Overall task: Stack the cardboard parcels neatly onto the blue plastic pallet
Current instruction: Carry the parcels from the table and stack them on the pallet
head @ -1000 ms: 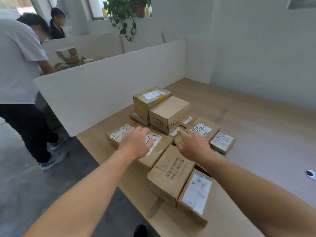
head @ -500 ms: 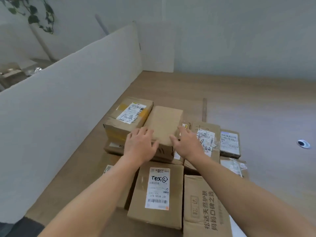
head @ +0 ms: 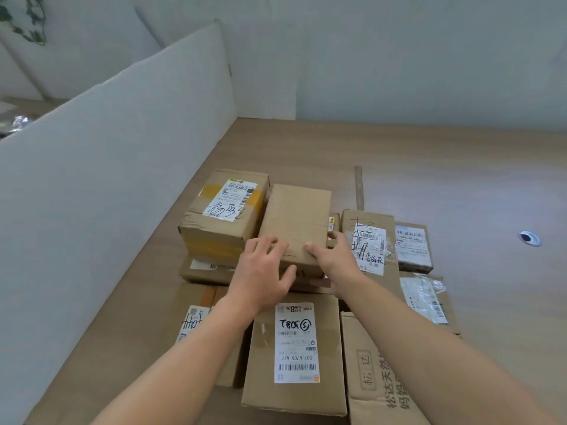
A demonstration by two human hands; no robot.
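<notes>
The left grip (head: 264, 271) and right grip (head: 333, 256) are clasping the near end of the plain box (head: 296, 216), with a taped box (head: 221, 222) sitting just left of it and labelled parcels (head: 296, 348) crowding the bench (head: 445, 179) around.

The light here is soft, even and rather cool. It is bright enough everywhere, with no hard beam and no source I can place. My fingers (head: 270, 243) throw only a faint, smeared shadow on the plain parcel (head: 296, 216), and the narrow gaps around it go dark. Clear tape on the wrapped parcel (head: 425, 291) at the right catches a pale glare. Big handwriting on the labels (head: 294, 342) reads sharp, but the fine print dissolves. The wide lens bows the white partition (head: 122, 167) and swells my forearms (head: 184, 363) at the bottom edge. The plant (head: 27, 19) in the corner is mushy.
</notes>
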